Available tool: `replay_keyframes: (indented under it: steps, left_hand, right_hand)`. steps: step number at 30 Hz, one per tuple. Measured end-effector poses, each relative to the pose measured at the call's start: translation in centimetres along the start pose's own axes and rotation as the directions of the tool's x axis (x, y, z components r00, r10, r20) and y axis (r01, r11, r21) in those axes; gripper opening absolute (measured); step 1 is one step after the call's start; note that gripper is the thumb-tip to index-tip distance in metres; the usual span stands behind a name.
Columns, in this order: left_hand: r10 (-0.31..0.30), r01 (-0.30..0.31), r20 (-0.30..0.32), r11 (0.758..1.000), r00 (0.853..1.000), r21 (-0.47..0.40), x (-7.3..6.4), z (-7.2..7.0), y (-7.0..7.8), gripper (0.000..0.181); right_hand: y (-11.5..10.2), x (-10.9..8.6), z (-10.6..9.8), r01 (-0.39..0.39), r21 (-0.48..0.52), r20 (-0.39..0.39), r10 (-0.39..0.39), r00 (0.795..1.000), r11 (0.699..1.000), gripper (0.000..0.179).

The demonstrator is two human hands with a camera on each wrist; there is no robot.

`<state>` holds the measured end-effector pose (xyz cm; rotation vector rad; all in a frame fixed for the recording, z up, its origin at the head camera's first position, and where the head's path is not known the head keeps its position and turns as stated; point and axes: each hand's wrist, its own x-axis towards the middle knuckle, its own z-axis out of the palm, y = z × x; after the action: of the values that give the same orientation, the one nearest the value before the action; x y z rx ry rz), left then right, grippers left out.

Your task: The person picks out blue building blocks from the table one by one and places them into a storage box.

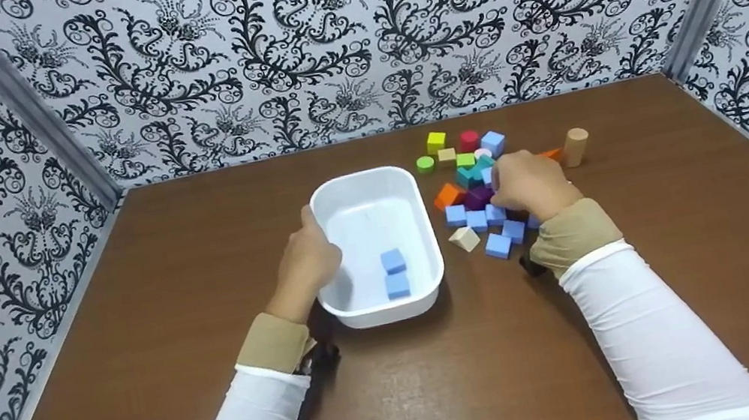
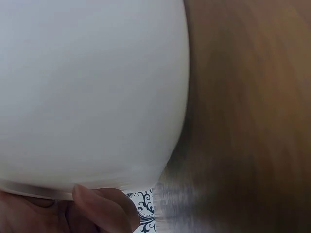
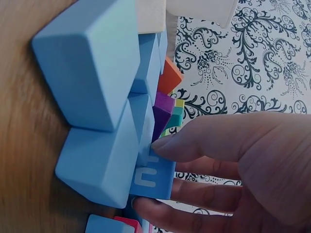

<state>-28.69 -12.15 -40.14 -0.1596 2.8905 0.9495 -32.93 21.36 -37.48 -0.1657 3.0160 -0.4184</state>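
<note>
My left hand grips the left rim of a white plastic tub. In the left wrist view its fingers curl at the edge of the tub. Two blue blocks lie inside, toward the near end. Over a cluster of coloured blocks is my right hand. In the right wrist view its thumb and fingers pinch a blue block with white markings. Other blue blocks sit close beside the fingertips, and a purple block shows behind.
Right of the tub lie an orange block, a cream triangular block, a yellow cube and a red cylinder. A tall wooden cylinder stands beyond my right hand. Patterned walls border the brown table.
</note>
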Motion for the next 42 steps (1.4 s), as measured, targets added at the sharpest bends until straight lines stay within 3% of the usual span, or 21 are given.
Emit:
replay_keyframes:
  steps: [6,15,24,33,42]
  left_hand:
    - [0.001,-0.001,0.0,1.0,1.0,-0.009,0.0,0.0,-0.1,0.082]
    - [0.026,-0.026,0.0,1.0,1.0,0.0,0.0,0.0,-0.2,0.085]
    - [0.034,-0.033,-0.011,0.999,0.999,0.022,0.1,0.0,-0.3,0.084]
    - [0.034,-0.033,-0.013,0.999,0.999,0.022,0.0,0.1,-0.2,0.084]
    - [0.05,-0.05,-0.015,0.999,0.999,-0.005,0.0,0.1,-0.3,0.084]
  right_hand:
    - [-0.2,-0.2,-0.6,-0.004,0.004,0.022,0.003,1.0,1.0,0.016]
    - [-1.0,-1.3,-2.4,0.049,0.008,-0.075,-0.049,0.996,0.999,0.022]
    - [-3.9,-3.1,-4.1,0.128,-0.001,-0.13,-0.127,0.983,0.992,0.025]
    - [-7.7,-5.3,-4.6,0.248,-0.067,-0.174,-0.256,0.951,0.966,0.022]
    - [-10.6,-6.6,-4.0,0.38,-0.044,-0.146,-0.382,0.913,0.924,0.02]
